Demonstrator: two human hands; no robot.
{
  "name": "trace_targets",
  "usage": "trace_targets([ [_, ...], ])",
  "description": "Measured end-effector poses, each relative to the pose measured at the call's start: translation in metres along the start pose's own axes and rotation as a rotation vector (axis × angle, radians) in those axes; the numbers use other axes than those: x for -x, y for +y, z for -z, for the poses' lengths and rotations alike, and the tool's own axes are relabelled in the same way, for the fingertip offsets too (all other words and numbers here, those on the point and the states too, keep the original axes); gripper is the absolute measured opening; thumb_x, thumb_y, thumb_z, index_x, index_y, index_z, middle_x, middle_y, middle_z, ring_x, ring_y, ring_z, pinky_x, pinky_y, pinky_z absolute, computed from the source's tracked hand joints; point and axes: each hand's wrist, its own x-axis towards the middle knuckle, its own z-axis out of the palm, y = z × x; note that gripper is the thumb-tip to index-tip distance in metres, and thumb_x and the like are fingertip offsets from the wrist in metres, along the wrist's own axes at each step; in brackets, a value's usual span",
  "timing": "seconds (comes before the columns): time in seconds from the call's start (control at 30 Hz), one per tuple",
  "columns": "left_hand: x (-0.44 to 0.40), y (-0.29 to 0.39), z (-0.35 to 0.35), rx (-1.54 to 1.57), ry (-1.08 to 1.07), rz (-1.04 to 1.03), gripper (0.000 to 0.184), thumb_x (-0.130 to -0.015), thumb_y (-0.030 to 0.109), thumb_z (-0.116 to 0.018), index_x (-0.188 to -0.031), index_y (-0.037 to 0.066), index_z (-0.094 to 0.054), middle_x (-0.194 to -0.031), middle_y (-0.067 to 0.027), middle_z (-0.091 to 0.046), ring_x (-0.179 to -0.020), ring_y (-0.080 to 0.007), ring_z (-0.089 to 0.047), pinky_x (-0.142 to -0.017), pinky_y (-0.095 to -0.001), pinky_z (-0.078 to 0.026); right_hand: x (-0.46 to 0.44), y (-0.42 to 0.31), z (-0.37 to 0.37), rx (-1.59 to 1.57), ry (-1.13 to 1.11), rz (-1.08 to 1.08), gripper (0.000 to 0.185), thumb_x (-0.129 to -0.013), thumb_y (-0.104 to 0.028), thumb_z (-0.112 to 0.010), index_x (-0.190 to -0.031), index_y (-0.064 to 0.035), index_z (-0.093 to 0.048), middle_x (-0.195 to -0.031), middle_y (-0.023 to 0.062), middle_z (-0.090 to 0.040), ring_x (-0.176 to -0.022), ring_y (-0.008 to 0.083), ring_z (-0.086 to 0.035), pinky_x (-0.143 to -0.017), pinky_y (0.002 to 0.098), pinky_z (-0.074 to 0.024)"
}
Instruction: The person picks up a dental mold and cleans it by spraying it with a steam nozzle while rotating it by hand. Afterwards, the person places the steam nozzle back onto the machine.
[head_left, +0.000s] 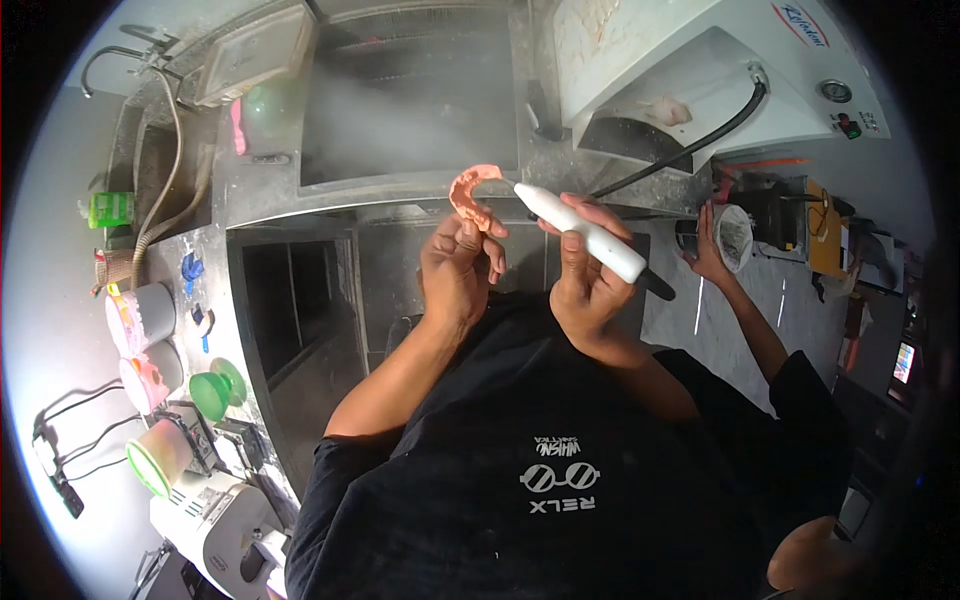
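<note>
We are gripping a pink curved piece (470, 195) in our left hand (456, 262), with our thumb and fingers closing on its lower end. Our right hand (585, 270) is closing around a fat white tool (590, 235), and its thin tip is reaching the top end of the pink piece. Both things are sitting up in the air, near the front edge of the big metal basin (410, 100).

On our right, another person's hand (708, 250) is touching a white bucket (735, 238). The bucket is holding something pale and gray, but we are not making out what. On our left, two pink and white tubs (142, 320) are standing near a green bowl (212, 395) and a tub with a bright green rim (160, 457). We cannot tell what they are holding.

Pale haze is making the inside of the basin hard to see. Our fingers are hiding part of the pink piece. The other person's head is getting cut off low on the right.
</note>
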Motion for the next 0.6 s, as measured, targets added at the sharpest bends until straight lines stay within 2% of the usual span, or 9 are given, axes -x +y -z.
trace_targets([
  [0.27,0.012,0.011,-0.009,-0.008,-0.109,-0.073,0.029,-0.105,0.024,-0.054,-0.115,-0.003,-0.059,-0.094,-0.014,-0.069,-0.057,-0.0159,-0.061,-0.047,-0.0245,-0.044,-0.013,-0.018,0.014,0.028,0.01,0.154,0.036,-0.103,-0.018,-0.053,-0.121,0.0122,-0.045,-0.111,0.0331,-0.059,-0.096,0.0391,-0.068,-0.069,0.0416,-0.0674],
  [0.5,0.015,0.013,-0.016,0.041,-0.07,-0.015,0.028,-0.104,0.023,-0.055,-0.114,-0.003,-0.06,-0.093,-0.0137,-0.069,-0.056,-0.0154,-0.059,-0.046,-0.0245,-0.042,-0.008,-0.014,0.019,0.116,-0.083,0.186,0.035,-0.103,-0.017,-0.054,-0.122,0.0109,-0.045,-0.111,0.0328,-0.06,-0.096,0.0371,-0.067,-0.069,0.0424,-0.067],
  [0.57,0.013,0.013,-0.016,0.099,-0.035,0.059,0.026,-0.104,0.023,-0.056,-0.113,-0.001,-0.061,-0.092,-0.011,-0.068,-0.055,-0.0141,-0.055,-0.047,-0.0244,-0.041,-0.003,-0.014,0.013,-0.008,-0.039,0.105,0.031,-0.097,-0.007,-0.064,-0.12,0.0077,-0.05,-0.114,0.0254,-0.062,-0.103,0.0318,-0.067,-0.092,0.0418,-0.0547],
  [0.6,0.012,0.012,-0.014,0.1,-0.033,0.057,0.026,-0.104,0.023,-0.056,-0.113,-0.001,-0.061,-0.092,-0.011,-0.068,-0.055,-0.0141,-0.055,-0.047,-0.0244,-0.041,-0.002,-0.014,0.013,-0.01,-0.041,0.105,0.031,-0.097,-0.007,-0.064,-0.12,0.0077,-0.05,-0.114,0.0254,-0.062,-0.103,0.0318,-0.067,-0.092,0.0418,-0.0547],
])
